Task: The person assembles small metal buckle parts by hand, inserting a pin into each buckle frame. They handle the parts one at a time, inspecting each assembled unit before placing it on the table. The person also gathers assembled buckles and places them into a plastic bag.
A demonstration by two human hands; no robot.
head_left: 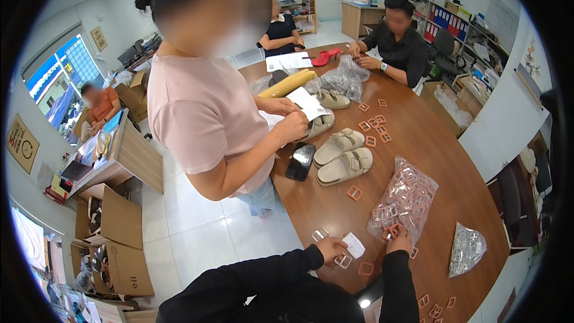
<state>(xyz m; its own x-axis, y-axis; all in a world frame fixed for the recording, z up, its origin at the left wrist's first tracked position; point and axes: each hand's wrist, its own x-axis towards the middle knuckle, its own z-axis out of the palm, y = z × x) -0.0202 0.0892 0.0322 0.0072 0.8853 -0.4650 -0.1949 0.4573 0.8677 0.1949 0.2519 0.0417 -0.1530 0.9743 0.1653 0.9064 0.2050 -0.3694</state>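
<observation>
My left hand [330, 250] is closed at the near edge of the table, its fingertips at the edge of a small white slip of paper [354, 245]. A silver buckle [342, 261] lies just below those fingers, and another silver buckle [320, 234] rests above the hand. My right hand [400, 241] pinches a salmon-pink square buckle [393, 232] beside a clear plastic bag [406, 194] full of similar buckles. Part of the bag lies under or against that hand. A loose pink buckle [366, 269] sits between my forearms.
Beige two-strap sandals [345, 166] and a black phone [301, 161] lie farther along the wooden table [454, 185]. Scattered pink buckles [375, 122] are beyond. A second clear bag [467, 250] is at right. A person in pink [203, 107] stands at left; another sits across [397, 45].
</observation>
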